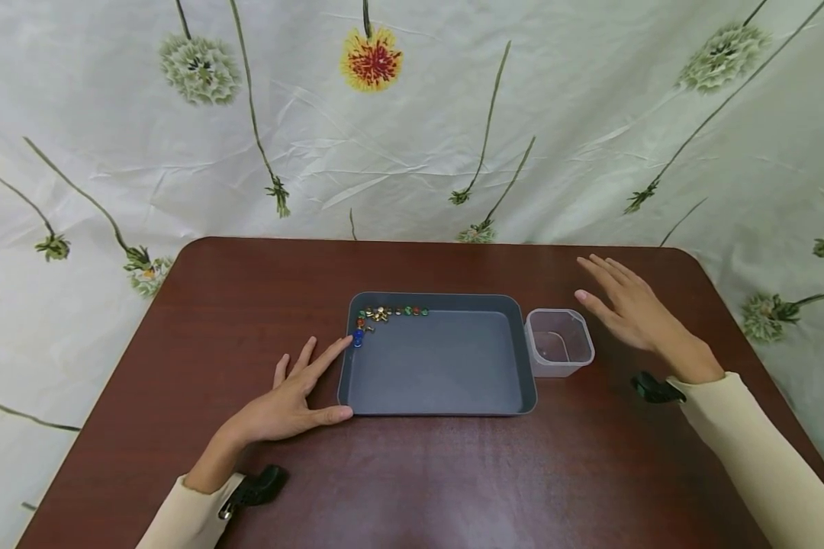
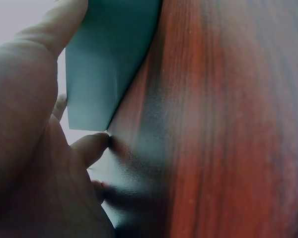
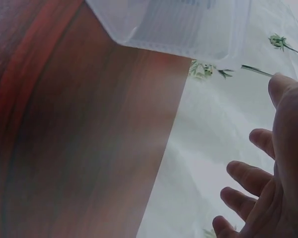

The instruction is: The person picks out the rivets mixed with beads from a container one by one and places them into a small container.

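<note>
My left hand (image 1: 281, 404) is spread at the left side of a grey rectangular tray (image 1: 439, 366). Its index fingertip and thumb tip lie at the tray's rim, and its other fingertips point onto the table. Along the tray's far left corner runs an L-shaped line of small shiny beads (image 1: 415, 311) in green, red, gold and blue. Right beside the tray stands a clear plastic container (image 1: 559, 367) with no lid. Farther right, my right hand (image 1: 628, 309) holds nothing, its fingers extended past the container. In the right wrist view the thumb (image 3: 280, 89) is apart from the container (image 3: 174, 29).
Everything stands on a dark reddish-brown table (image 1: 412, 480) with rounded far corners. Behind it hangs a white cloth (image 1: 412, 137) printed with flowers and stems. A dark device (image 1: 264, 484) is strapped to the left wrist, another (image 1: 655, 389) to the right.
</note>
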The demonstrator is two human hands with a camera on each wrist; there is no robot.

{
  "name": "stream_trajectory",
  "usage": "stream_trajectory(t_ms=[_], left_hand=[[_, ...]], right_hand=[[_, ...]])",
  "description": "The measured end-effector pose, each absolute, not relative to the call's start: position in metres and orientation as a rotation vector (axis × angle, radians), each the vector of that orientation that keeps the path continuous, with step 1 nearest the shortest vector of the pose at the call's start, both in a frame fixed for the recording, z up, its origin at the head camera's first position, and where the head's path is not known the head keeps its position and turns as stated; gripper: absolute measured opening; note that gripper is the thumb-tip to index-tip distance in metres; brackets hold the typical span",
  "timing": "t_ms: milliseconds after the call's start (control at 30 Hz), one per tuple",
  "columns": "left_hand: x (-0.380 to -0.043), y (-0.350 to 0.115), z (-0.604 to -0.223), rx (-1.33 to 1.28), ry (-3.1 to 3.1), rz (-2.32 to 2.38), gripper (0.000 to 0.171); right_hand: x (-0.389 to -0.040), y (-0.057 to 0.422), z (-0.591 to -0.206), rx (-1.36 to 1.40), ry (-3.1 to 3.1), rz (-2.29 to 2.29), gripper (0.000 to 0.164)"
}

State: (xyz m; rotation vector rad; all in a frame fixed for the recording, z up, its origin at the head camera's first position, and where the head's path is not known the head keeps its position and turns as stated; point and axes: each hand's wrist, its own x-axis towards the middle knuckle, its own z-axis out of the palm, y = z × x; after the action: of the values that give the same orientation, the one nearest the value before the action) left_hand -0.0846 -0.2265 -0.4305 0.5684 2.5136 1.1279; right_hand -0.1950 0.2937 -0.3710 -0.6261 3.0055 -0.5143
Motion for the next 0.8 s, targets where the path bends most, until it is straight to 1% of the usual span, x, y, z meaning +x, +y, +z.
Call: stream_trajectory(t_ms=[133, 600, 800], left_hand=[[-0.085, -0.227, -0.431, 0.573, 2.514, 1.133, 0.094], [-0.083, -0.227, -0.432, 0.572, 2.517, 1.133, 0.093], [-0.083, -0.227, -0.432, 0.565, 2.526, 1.130, 0.093]], right_hand=[[-0.197, 0.286, -0.367, -0.649, 2.995, -0.523, 0.064], [-0.198, 0.258, -0.357, -0.592, 2.898, -0.498, 0.066], [-0.200, 0.249, -0.354, -0.694, 2.894, -0.537, 0.060]])
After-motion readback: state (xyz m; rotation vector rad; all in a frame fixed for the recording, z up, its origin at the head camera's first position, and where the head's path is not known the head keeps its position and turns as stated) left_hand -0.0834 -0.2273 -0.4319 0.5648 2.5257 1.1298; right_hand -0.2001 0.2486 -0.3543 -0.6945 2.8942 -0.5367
